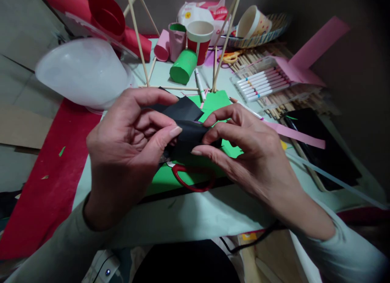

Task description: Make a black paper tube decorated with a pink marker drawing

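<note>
Between both hands is a piece of black paper (190, 133), bent into a curve above the table. My left hand (128, 141) pinches its left end between thumb and forefinger. My right hand (243, 147) grips the right end, fingertips at the top edge and thumb along the bottom. Just below lie scissors with a red handle (195, 189), their blades mostly hidden. More black paper (184, 111) and sheets of green paper (221, 100) lie behind and under the hands.
Thin wooden sticks (138, 39) stand as a frame at the back. Behind it are a green paper tube (184, 66) and a paper cup (200, 37). A marker case (263, 84), a black tablet (326, 153) and a pink paper strip (300, 137) lie right; a white balloon (85, 72) sits left.
</note>
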`<state>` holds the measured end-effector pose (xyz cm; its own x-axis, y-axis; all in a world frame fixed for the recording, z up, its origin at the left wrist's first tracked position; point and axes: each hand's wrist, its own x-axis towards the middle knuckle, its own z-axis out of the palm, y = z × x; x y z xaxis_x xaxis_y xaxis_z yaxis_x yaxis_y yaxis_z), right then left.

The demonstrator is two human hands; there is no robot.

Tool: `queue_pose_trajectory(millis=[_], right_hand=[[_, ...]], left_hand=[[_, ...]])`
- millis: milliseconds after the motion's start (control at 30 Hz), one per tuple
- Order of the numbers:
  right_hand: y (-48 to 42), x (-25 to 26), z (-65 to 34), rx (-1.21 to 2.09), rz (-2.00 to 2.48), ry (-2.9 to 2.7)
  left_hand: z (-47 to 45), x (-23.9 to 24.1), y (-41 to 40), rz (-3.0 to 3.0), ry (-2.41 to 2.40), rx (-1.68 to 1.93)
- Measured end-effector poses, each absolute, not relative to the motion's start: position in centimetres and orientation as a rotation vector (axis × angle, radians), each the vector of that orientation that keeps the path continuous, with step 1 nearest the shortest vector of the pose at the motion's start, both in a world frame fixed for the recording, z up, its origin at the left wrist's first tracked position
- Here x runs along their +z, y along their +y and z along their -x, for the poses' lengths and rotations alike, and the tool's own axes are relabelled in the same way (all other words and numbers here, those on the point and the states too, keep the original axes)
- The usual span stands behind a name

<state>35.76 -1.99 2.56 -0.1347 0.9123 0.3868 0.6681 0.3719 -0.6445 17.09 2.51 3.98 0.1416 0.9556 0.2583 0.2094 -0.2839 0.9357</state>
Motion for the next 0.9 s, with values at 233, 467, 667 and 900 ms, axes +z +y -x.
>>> queue_pose_trajectory(millis=[233,467,667,900], right_hand=[[-2.0,2.6,-35.7,0.402,1.405,-1.875],[-2.1,2.5,-35.6,0.354,1.383,-1.879],[-2.2,2.3,-35.3,0.297,1.302,-1.834],[-2.0,3.4,-36.1,0.504,1.303,-1.442]], left_hand=[[-16.9,3.6,2.4,-1.595,1.141,1.209],[-16.9,3.3,2.1,-1.559,1.094,1.185],[-16.8,3.5,1.8,-1.521,1.122,1.21],[-15.5,3.5,3.0,-1.333,1.032,1.319]])
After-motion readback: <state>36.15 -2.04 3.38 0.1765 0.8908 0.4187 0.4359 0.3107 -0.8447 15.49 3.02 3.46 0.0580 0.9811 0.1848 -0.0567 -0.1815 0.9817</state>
